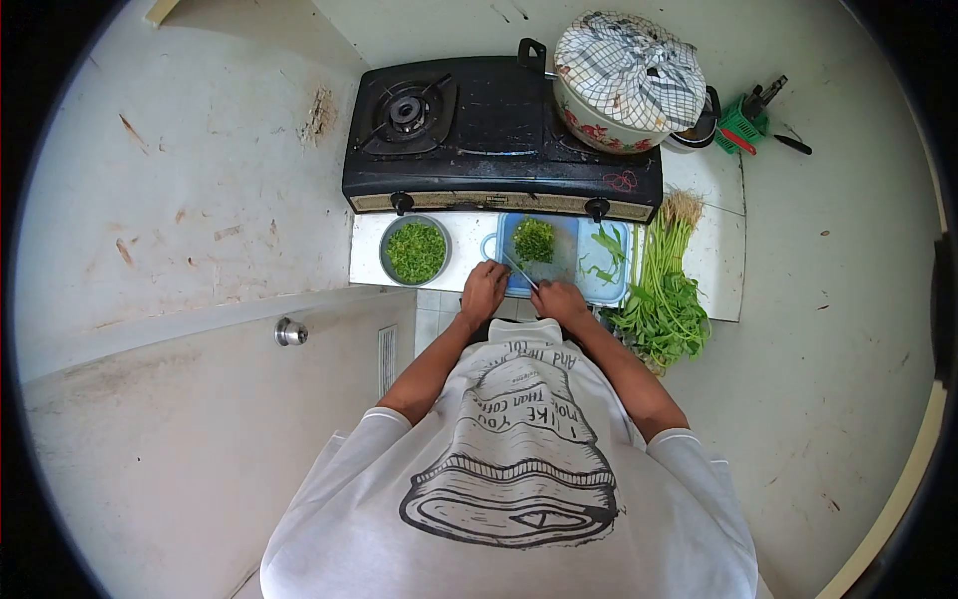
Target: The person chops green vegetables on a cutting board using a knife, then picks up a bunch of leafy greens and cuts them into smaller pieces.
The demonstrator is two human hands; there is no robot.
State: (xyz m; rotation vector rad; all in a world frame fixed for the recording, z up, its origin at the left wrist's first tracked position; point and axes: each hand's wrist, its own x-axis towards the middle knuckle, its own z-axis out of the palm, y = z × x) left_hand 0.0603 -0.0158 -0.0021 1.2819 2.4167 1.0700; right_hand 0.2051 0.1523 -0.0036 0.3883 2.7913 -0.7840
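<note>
Your white worktop (720,235) sits in a corner of scuffed pale walls, before one black stove (499,120) with two knobs. On it are one bowl (415,251) of chopped greens, one blue board (579,288) bearing one chopped pile (534,241), and one leafy bundle (667,290). Your right hand (561,302) is closed round one knife (520,271); your left hand (484,288) curls at the board's edge, its grip unclear. Your shirt (519,449) partly reads "LIKE YOU".
</note>
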